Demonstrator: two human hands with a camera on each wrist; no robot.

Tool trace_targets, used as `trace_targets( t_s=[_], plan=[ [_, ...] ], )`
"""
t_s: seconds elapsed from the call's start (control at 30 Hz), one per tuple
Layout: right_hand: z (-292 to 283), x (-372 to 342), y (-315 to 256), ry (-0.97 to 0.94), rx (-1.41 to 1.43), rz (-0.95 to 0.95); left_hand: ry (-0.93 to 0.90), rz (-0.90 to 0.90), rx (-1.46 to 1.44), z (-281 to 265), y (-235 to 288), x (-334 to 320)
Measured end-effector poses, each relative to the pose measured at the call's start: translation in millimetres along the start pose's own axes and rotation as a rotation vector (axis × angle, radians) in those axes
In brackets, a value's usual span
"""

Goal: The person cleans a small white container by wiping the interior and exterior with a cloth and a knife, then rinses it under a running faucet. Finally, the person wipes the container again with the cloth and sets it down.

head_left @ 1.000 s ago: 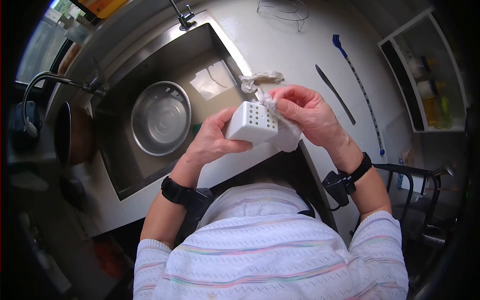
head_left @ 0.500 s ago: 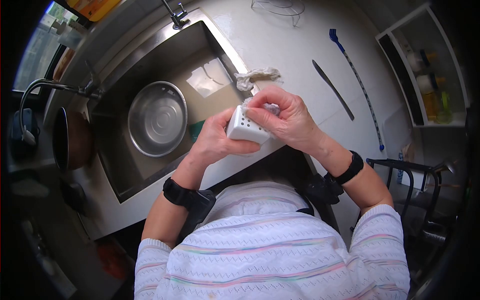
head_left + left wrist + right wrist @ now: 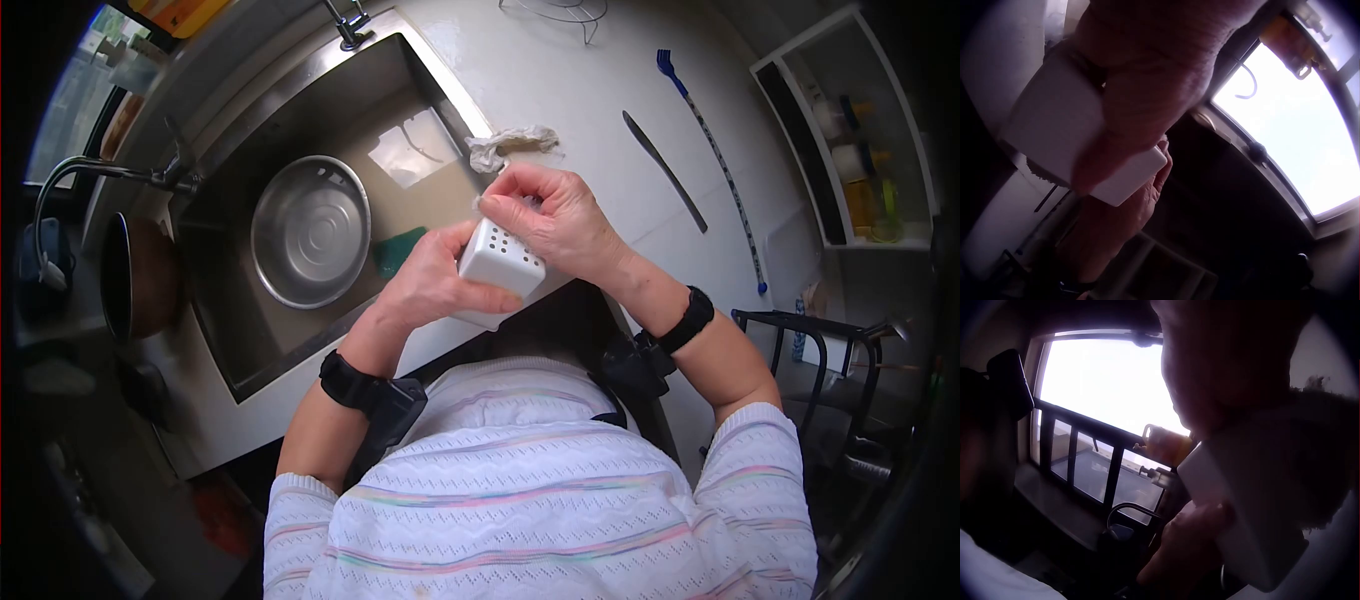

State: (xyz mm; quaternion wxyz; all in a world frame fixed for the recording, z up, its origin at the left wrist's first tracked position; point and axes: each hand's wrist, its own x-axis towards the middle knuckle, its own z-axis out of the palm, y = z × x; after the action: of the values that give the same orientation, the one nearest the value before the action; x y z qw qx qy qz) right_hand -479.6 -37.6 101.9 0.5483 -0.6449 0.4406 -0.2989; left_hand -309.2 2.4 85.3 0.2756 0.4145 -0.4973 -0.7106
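Observation:
My left hand (image 3: pixel 430 280) grips a white box (image 3: pixel 510 268) with rows of small round holes in one end, thumb along its near side. My right hand (image 3: pixel 565 220) bends over the holed end, thumb and fingers pinching a pale, fuzzy-edged cloth (image 3: pixel 1322 481) that the hand mostly hides in the head view. In the left wrist view the box (image 3: pixel 1054 119) shows smooth, plain sides. Both hands are held over the sink's front right corner. Close beyond them a crumpled whitish rag (image 3: pixel 512 147) lies on the sink's edge.
A round metal basin (image 3: pixel 312 235) sits in the sink (image 3: pixel 240 360), with a green pad (image 3: pixel 398 252) beside it. On the counter lie a dark knife (image 3: pixel 665 172) and a long blue-ended stick (image 3: pixel 715 155). A wire rack (image 3: pixel 560 12) stands at the back, a brown pot (image 3: pixel 150 275) at left.
My right hand has moved left with the cloth, over the box's holed end. The cloth hung loose a second ago and is now mostly hidden. The left hand keeps the box, tilting it slightly.

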Motion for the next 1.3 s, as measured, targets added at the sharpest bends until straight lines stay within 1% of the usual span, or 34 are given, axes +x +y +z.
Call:
trace_targets(
  t_s=[0.03, 0.1, 0.13, 0.17, 0.2, 0.23, 0.27, 0.3, 0.33, 0.37, 0.4, 0.43, 0.5, 0.53, 0.57, 0.63, 0.67, 0.7, 0.77, 0.8, 0.83, 0.9, 0.93, 0.97, 1.03, 1.07, 1.1, 1.17, 1.23, 1.27, 1.3],
  plan=[
    [-0.7, -1.3, -0.4, -0.002, 0.0, -0.001, 0.013, 0.009, -0.017, -1.7, -0.2, 0.6],
    [-3.8, -8.1, -1.3, 0.019, 0.321, 0.009, 0.03, 0.02, -0.035, -6.1, 1.8, -0.1],
    [-3.4, -12.3, -0.6, 0.012, 0.319, 0.008, 0.032, 0.023, -0.112, -8.8, 4.8, -1.3],
    [-1.7, -18.2, 1.2, 0.03, 0.262, -0.144, 0.033, 0.024, -0.189, -10.4, 5.9, -2.8],
    [-0.3, -21.8, 3.1, 0.052, 0.206, -0.293, 0.036, 0.023, -0.192, -10.5, 4.1, -3.7],
    [-0.5, -21.4, 5.1, 0.052, 0.205, -0.292, -0.009, 0.028, -0.172, -10.1, 1.7, -3.2],
    [-1.7, -19.8, 7.2, 0.018, 0.137, -0.308, -0.056, 0.034, -0.151, -9.3, 0.3, -2.3],
    [-3.2, -19.0, 8.3, -0.014, 0.069, -0.322, -0.059, 0.034, -0.152, -7.5, 2.2, -2.0],
    [-4.0, -16.8, 6.1, -0.012, 0.067, -0.32, -0.081, 0.024, -0.088, -5.8, 6.3, -1.6],
    [-3.7, -12.9, 1.5, -0.045, 0.103, -0.21, -0.1, 0.014, -0.023, -4.4, 9.2, -1.4],
    [-3.8, -9.1, -0.8, -0.077, 0.139, -0.1, -0.102, 0.014, -0.022, -3.3, 10.2, -1.4],
    [-4.8, -5.7, -0.2, -0.075, 0.14, -0.1, -0.089, 0.002, -0.046, -2.5, 11.1, -1.4],
    [-6.7, 2.1, 3.1, -0.034, 0.312, 0.071, -0.075, -0.009, -0.068, -2.3, 11.8, -1.4],
    [-9.5, 4.5, 11.4, 0.017, 0.377, 0.089, -0.033, -0.039, -0.147, -3.7, 12.0, -1.4],
    [-13.6, 3.5, 11.3, 0.008, 0.377, 0.087, 0.014, -0.066, -0.228, -5.7, 11.6, -1.6],
    [-22.8, 0.2, 7.4, 0.2, 0.652, 0.17, 0.06, -0.091, -0.229, -11.8, 6.1, -2.0],
    [-26.6, -6.7, -1.5, 0.158, 0.671, 0.129, 0.112, -0.133, -0.292, -12.7, 4.6, -1.9],
    [-21.5, -12.1, -5.8, 0.153, 0.672, 0.132, 0.159, -0.175, -0.355, -13.2, 3.7, -1.9],
    [-9.1, -20.6, -12.6, 0.05, 0.448, -0.109, 0.145, -0.17, -0.381, -11.7, 2.5, -0.9],
    [1.0, -19.8, -1.3, 0.044, 0.255, -0.28, 0.088, -0.092, -0.38, -10.2, 1.2, 0.3],
    [5.3, -18.6, 3.8, 0.046, 0.251, -0.281, 0.032, -0.015, -0.377, -8.9, 0.3, 1.1],
    [11.7, -15.6, 11.3, 0.094, -0.367, -0.504, 0.058, 0.024, -0.336, -6.5, -0.8, 0.3],
    [15.0, -13.5, 17.6, 0.114, -0.324, -0.474, 0.085, 0.056, -0.295, -5.7, -1.9, -0.3],
    [16.9, -10.0, 21.4, 0.114, -0.321, -0.47, 0.085, 0.051, -0.296, -4.6, -3.6, 0.3],
    [13.7, 4.2, 27.5, 0.218, -0.42, -0.443, 0.082, 0.038, -0.304, -2.6, -5.8, 5.5],
    [9.2, 13.4, 30.9, 0.208, -0.42, -0.36, 0.077, 0.039, -0.305, -1.4, -6.4, 6.5],
    [10.0, 13.0, 30.3, 0.21, -0.42, -0.361, 0.059, 0.003, -0.296, -1.4, -6.6, 6.5],
    [16.1, 8.0, 28.6, 0.255, -0.461, -0.461, 0.037, -0.038, -0.285, -5.8, -7.0, 6.4],
    [29.9, -12.4, 18.3, 0.189, -0.438, -0.544, 0.112, -0.043, -0.256, -12.5, -8.5, 6.5],
    [30.0, -11.7, 19.0, 0.186, -0.422, -0.544, 0.128, -0.02, -0.164, -12.5, -7.4, 5.0],
    [30.8, -12.3, 20.7, 0.184, -0.406, -0.542, 0.127, -0.022, -0.165, -12.1, -7.0, 4.9]
  ],
)
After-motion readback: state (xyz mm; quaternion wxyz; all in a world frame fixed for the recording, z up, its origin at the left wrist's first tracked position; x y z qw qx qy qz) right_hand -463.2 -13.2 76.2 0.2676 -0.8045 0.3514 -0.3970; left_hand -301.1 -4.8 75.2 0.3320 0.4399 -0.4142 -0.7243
